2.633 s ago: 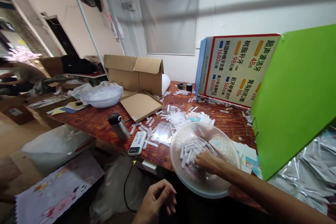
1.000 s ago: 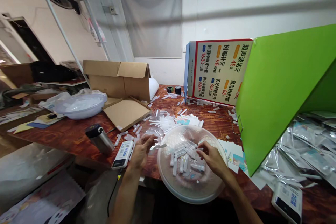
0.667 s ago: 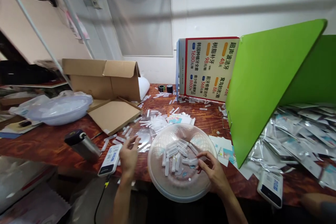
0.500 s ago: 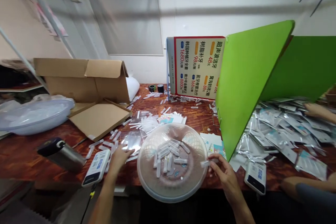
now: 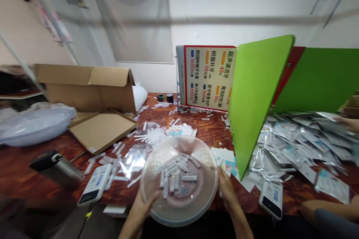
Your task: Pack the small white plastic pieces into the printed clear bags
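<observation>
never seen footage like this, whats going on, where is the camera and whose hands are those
No machine here: a person works with bare hands, and the camera sits on that person's head, looking forward and down. The left hand grips the near rim of a clear plastic bowl; the right hand rests against its right side. Small white tubes lie inside. The bowl sits on a wooden table near a white device, a metal flask on its side and a cardboard box. Beyond a green divider lie silver packets; the arm at the lower right is another person's.
</observation>
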The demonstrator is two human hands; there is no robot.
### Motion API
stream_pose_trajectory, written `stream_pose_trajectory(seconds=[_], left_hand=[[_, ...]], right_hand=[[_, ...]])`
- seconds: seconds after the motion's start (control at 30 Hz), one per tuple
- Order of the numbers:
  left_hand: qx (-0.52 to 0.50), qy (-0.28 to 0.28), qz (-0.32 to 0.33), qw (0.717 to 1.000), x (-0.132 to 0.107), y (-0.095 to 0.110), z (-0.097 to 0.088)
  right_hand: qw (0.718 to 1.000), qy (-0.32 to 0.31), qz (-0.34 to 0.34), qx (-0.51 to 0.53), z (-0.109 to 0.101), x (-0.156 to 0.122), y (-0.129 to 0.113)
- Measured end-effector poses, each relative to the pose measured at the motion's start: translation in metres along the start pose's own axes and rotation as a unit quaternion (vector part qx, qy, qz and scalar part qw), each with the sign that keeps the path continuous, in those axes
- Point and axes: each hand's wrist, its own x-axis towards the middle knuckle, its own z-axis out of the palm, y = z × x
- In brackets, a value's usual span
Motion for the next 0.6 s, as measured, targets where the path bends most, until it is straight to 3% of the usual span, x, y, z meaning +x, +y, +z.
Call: stream_pose_trajectory(seconds=[0.07, 0.13, 0.3, 0.47, 0.6], left_hand=[[-0.057, 0.047, -0.064, 0.995, -0.017, 0.006, 0.001], [-0.081, 0.104, -0.106, 0.986, -0.028, 0.016, -0.007], [-0.058, 0.208, -0.091, 0.972, -0.033, 0.033, -0.041], [-0.069, 0.252, -0.088, 0.961, -0.037, 0.022, -0.055], [-0.185, 0.263, -0.057, 0.945, -0.044, 0.004, -0.053]], right_hand=[[1.000, -0.015, -0.020, 0.005, 0.004, 0.013, -0.002], [0.997, -0.035, -0.044, -0.052, 0.008, 0.034, -0.007], [0.962, -0.006, -0.049, -0.269, 0.042, 0.113, -0.024], [0.929, 0.030, 0.016, -0.368, 0.090, 0.179, -0.034], [0.904, 0.032, 0.025, -0.426, 0.110, 0.200, -0.040]])
